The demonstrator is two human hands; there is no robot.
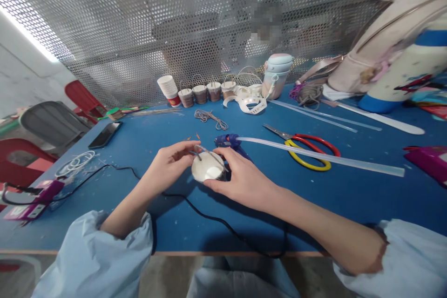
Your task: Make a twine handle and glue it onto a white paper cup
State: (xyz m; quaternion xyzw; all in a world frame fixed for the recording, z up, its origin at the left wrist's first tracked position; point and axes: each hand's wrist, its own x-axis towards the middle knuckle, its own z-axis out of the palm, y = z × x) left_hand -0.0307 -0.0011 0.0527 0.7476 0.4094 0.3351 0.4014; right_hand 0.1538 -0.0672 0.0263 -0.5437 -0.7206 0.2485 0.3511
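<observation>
White cup, left hand pinching cord at its rim; right hand curved, clasping its side

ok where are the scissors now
In the head view, the scissors lie right of centre on the blue table, beyond the right hand, with the translucent stick of the glue gun crossing them.

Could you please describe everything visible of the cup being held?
The cup, over the blue table, looks white and papery inside, its mouth facing up. A thin greyish cord runs by its rim. The left hand touches its left edge; the right hand holds its right side. The outside is mostly hidden.
</observation>
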